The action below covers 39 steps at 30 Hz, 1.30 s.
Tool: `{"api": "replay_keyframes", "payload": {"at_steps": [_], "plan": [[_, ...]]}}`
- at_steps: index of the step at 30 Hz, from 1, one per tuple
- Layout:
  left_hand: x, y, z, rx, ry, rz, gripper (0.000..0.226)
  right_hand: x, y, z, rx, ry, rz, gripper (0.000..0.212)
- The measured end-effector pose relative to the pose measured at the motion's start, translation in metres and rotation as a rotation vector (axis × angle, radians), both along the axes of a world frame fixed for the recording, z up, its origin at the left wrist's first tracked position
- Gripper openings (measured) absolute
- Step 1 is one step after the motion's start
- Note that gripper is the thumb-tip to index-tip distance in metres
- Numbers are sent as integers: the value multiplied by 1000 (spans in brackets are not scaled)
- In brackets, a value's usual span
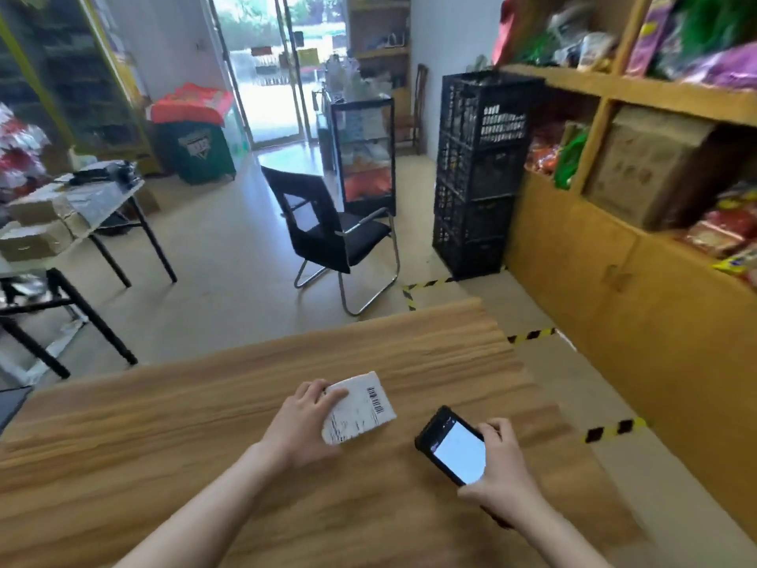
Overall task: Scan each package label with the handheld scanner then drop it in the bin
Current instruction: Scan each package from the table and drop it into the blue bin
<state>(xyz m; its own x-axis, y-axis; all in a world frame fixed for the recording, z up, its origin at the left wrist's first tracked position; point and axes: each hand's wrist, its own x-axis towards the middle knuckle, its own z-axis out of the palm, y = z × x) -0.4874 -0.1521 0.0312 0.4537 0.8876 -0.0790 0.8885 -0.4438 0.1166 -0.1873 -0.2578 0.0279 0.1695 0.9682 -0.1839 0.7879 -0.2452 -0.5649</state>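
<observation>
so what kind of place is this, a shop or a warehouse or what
Probably a small shop that doubles as a parcel pickup point. Wooden shelves hold bagged snacks, black crates stand stacked beside them, and cardboard boxes sit on a side table. The left hand holds a labelled package.

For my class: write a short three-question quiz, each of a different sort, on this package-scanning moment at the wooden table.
1. True or false: the left hand holds the white package with its barcode label facing up.
2. What does the right hand grip?
A. black handheld scanner, screen lit
B. pen
C. tape roll
3. Fill in: the package and scanner are above the wooden ____.

Key: 1 true; 2 A; 3 table.
</observation>
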Motion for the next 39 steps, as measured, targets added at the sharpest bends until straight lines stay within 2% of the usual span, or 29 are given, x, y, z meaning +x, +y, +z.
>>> {"api": "replay_keyframes", "payload": {"at_steps": [3,8,10,15,21,24,27,31,34,39], "plan": [[96,8,-1,-28,-77,-134,94,69,-42,-4,-23,109,-244,95],[265,6,0,-68,-85,-431,96,164,-127,-7,-81,91,-619,85],[336,-7,-3,-110,-102,-529,99,196,-167,-9,-88,89,-763,88],[504,-75,-18,-206,-125,-800,92,269,-269,-10,-91,107,-1060,88],[662,-167,-49,-389,-117,-1017,93,350,-368,-13,-82,182,-1359,84],[731,-213,-65,-435,-76,-1135,95,386,-413,-13,-100,205,-1486,76],[795,-262,-78,-441,-4,-1251,95,409,-456,-18,-139,160,-1578,52],[849,-338,-98,-445,91,-1405,95,419,-508,-26,-237,212,-1678,58],[882,-390,-112,-384,134,-1508,95,434,-543,-33,-254,214,-1712,41],[924,-470,-134,-350,285,-1612,93,475,-603,-57,-269,368,-1768,47]]}}
